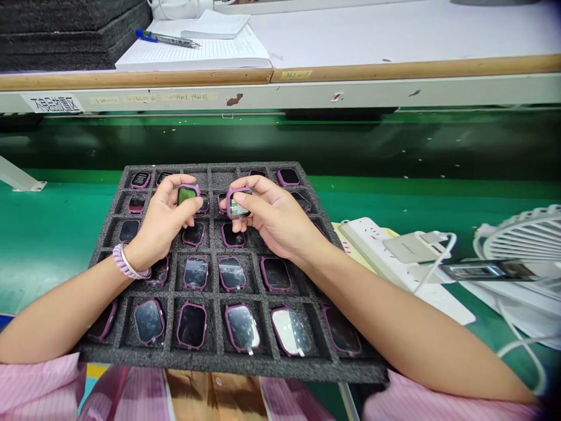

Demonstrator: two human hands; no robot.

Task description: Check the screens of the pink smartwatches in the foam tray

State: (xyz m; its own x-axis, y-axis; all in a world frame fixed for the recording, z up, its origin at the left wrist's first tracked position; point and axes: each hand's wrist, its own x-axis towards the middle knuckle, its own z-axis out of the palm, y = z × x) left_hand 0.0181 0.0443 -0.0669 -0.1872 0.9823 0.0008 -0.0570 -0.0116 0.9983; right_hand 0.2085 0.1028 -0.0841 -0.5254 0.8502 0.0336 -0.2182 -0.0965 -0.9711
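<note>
My left hand pinches a purple-framed smartwatch whose screen glows green. Between the thumb and fingers of my right hand is another purple smartwatch, its lit screen showing green and white. Both are held above a black foam tray divided into square compartments. Several similar watches without straps lie in the tray, such as one with a dark screen in the front row and one with a bright reflection. My hands and forearms cover some compartments.
At the right lie a white power strip, a charger with cables and a white fan. A raised shelf ahead carries a notebook, a pen and stacked black foam.
</note>
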